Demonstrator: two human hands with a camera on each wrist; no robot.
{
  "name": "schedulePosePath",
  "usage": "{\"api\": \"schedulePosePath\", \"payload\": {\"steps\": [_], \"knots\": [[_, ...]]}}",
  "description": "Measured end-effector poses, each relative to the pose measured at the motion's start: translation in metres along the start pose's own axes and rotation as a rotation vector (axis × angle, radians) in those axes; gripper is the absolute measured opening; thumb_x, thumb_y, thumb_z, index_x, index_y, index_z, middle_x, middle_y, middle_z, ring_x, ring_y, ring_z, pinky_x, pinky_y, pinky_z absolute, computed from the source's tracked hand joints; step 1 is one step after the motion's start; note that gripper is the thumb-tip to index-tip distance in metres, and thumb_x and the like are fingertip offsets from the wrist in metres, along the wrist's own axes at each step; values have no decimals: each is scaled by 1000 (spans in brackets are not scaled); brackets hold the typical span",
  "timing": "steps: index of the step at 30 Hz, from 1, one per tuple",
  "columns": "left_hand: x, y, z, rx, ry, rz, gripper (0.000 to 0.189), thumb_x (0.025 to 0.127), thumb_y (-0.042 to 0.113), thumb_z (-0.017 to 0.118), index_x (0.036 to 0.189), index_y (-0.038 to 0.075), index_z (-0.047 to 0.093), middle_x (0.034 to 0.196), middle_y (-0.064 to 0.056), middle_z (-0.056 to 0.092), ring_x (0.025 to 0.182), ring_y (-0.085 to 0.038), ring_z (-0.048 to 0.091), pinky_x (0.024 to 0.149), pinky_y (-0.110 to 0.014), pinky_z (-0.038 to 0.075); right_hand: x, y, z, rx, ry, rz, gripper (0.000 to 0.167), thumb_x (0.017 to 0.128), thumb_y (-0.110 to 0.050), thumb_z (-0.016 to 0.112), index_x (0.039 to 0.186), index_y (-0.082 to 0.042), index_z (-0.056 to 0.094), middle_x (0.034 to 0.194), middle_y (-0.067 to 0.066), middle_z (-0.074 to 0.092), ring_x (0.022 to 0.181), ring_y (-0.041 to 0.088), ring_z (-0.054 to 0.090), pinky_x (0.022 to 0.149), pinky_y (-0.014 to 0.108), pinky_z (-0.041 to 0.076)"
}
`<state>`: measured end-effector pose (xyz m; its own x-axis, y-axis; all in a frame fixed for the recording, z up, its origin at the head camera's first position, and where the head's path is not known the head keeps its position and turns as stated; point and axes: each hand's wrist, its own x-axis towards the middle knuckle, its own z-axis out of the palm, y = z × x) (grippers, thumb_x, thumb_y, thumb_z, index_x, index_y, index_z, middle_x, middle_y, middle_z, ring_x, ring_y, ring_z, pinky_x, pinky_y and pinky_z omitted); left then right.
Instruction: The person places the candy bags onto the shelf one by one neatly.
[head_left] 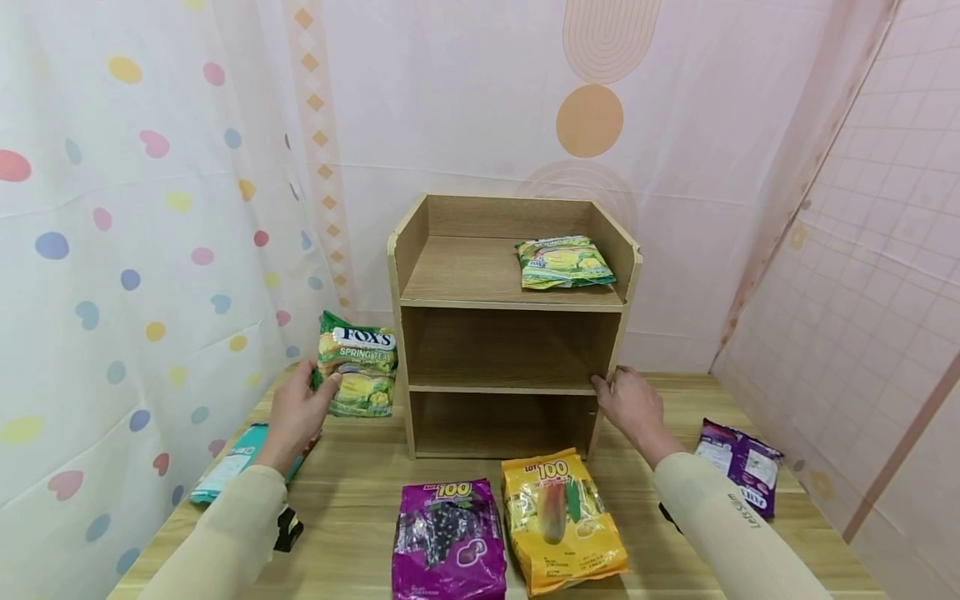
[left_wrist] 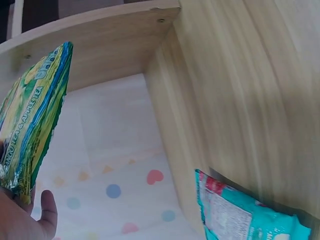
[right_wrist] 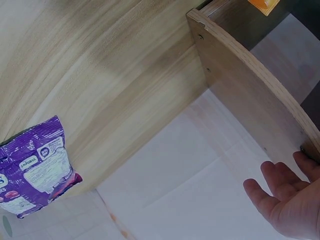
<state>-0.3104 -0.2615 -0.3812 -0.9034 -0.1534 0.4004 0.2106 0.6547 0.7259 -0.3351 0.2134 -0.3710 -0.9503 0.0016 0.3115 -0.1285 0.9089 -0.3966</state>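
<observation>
My left hand (head_left: 296,412) pinches a green candy bag (head_left: 358,371) lettered FOX'S Spring Tea, held upright just left of a small wooden shelf (head_left: 513,390). In the left wrist view that candy bag (left_wrist: 37,107) is seen edge-on, thumb and fingers at its lower end. My right hand (head_left: 633,404) grips the front edge of the shelf's right side panel, thumb on the inner side at the middle board. From the right wrist, the other fingers (right_wrist: 282,182) are seen loosely spread outside the side panel (right_wrist: 260,87). Another green candy bag (head_left: 564,262) lies on the top board, at the right.
Before the shelf lie a purple candy bag (head_left: 450,537) and a yellow candy bag (head_left: 562,521), both lettered LOT 100. A teal bag (head_left: 232,462) lies at the left, partly behind my forearm. Another purple bag (head_left: 738,467) lies right. Curtains (head_left: 480,100) hang behind the table.
</observation>
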Motion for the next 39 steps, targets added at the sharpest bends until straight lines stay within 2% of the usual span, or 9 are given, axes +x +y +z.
{"api": "schedulePosePath", "payload": {"steps": [2, 9, 12, 16, 23, 28, 39], "knots": [[0, 4, 0, -1, 31, 15, 42, 104, 42, 47, 117, 1, 50, 80, -12, 48, 59, -23, 46, 54, -34, 41, 0, 0, 0, -1, -2, 1, 50, 103, -35, 47, 59, -10, 49, 138, 27, 52, 108, 44, 62, 67, 45, 51], [0, 18, -2, -13, 128, 48, 42, 103, 40, 49, 120, 2, 52, 77, -14, 52, 53, -22, 43, 51, -35, 39, -1, -1, 0, 5, -7, 10, 51, 103, -35, 47, 59, -10, 50, 139, 26, 53, 110, 42, 62, 69, 46, 52], [0, 24, -4, -15, 192, 66, 40, 104, 35, 51, 124, 1, 53, 85, -16, 59, 61, -22, 48, 56, -32, 41, -1, -2, 0, 10, -6, 14, 50, 103, -35, 47, 59, -11, 50, 139, 26, 53, 109, 42, 62, 68, 45, 51], [1, 31, -6, -41, 261, 69, 38, 104, 31, 51, 125, -1, 53, 92, -17, 61, 69, -22, 51, 60, -27, 41, -1, -2, 0, 12, -9, 17, 50, 103, -36, 47, 60, -10, 50, 139, 26, 52, 108, 42, 63, 68, 45, 51], [1, 42, -10, -77, 367, 114, 42, 103, 31, 52, 131, 0, 52, 91, -15, 61, 65, -17, 48, 56, -22, 38, 1, -1, 1, 1, 2, 13, 49, 103, -34, 48, 61, -9, 51, 138, 27, 52, 111, 43, 61, 73, 50, 53], [1, 53, -12, -97, 437, 144, 38, 103, 31, 52, 123, -1, 53, 84, -13, 58, 59, -13, 45, 53, -23, 35, 1, 0, 1, -5, 1, 14, 47, 103, -34, 48, 64, -9, 51, 139, 27, 52, 117, 45, 57, 79, 53, 53], [-2, 70, -14, -183, 545, 220, 39, 103, 29, 52, 128, -1, 53, 86, -6, 58, 61, -11, 46, 55, -19, 36, 1, -1, 0, -12, 13, 14, 45, 102, -34, 49, 66, -8, 54, 137, 27, 54, 116, 46, 58, 81, 57, 52]]}}
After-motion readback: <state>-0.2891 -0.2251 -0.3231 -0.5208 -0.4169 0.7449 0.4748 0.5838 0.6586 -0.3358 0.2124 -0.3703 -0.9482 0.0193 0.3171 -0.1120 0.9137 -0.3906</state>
